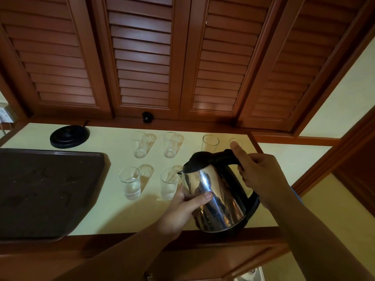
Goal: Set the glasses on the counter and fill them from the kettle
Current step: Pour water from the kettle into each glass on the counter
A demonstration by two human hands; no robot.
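Near the front edge of the counter [97,216], the right hand [261,175] grips the handle of the kettle [215,199], the left hand [182,209] steadies its body, and its spout tilts left over the front glass [169,184].

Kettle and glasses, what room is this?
Probably a kitchen or pantry nook: a counter holds drinking glasses, a kettle and its base, beneath louvered wooden cupboard doors.

Bare counter [113,216] between tray [46,191] and front glasses [129,182]. Narrow lanes between glass rows. Back left blocked by kettle base [70,136]; right half taken up by tilted kettle [215,195]. Shutters [142,57] close off rear edge; tray fills left side.
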